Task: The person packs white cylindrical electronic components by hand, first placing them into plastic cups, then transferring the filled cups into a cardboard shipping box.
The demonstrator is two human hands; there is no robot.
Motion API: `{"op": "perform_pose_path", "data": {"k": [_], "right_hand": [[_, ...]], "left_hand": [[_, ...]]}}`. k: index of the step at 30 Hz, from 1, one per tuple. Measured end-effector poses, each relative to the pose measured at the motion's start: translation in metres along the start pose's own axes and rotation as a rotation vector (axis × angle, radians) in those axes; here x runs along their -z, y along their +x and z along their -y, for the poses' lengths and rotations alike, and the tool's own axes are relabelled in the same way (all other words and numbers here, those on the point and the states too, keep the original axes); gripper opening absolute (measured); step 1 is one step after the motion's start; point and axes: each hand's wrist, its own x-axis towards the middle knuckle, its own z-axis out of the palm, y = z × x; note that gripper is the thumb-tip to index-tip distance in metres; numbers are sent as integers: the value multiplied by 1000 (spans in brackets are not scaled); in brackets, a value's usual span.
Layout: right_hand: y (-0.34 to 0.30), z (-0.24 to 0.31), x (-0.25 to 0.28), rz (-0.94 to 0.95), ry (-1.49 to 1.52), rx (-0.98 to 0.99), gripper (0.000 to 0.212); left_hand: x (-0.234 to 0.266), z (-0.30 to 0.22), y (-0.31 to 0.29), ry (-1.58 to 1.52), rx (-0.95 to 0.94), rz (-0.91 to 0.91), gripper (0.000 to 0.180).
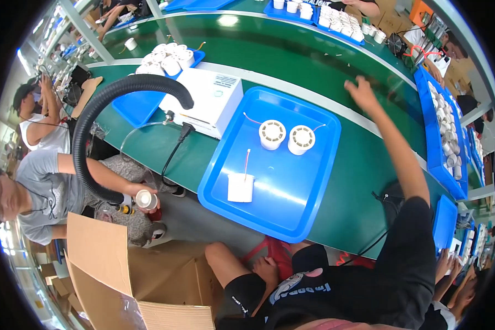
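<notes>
Blue lettering (318, 289) stands on the black shirt (368, 294), unreadable print (225, 81) on the white box (208, 99).

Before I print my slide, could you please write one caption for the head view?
The right hand hangs over the green belt; three white wired parts sit in the blue tray.

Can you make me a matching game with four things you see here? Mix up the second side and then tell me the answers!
Things:
1. Right hand
2. Hose
3. Near tray
4. Carton

Clues:
A. Brown, with flaps open
B. Blue, with three white parts in it
C. Fingers apart, over the green strip beyond the tray
D. Black and bent like an arch

Right pairs: 1-C, 2-D, 3-B, 4-A
</notes>
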Motion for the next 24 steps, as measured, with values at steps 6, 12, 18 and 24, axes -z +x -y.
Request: {"op": "perform_pose_path", "data": {"k": [6, 12, 18, 24], "right_hand": [[-118, 26, 0, -91, -138, 287, 52], [-176, 45, 5, -190, -311, 380, 51], [-178, 50, 0, -240, -266, 332, 49], [-183, 51, -12, -352, -360, 231, 46]], "left_hand": [[5, 4, -2, -14, -13, -35, 23], [9, 3, -4, 0, -4, -47, 25], [1, 10, -6, 6, -34, -128, 27], [-7, 7, -7, -34, 5, -149, 28]]}}
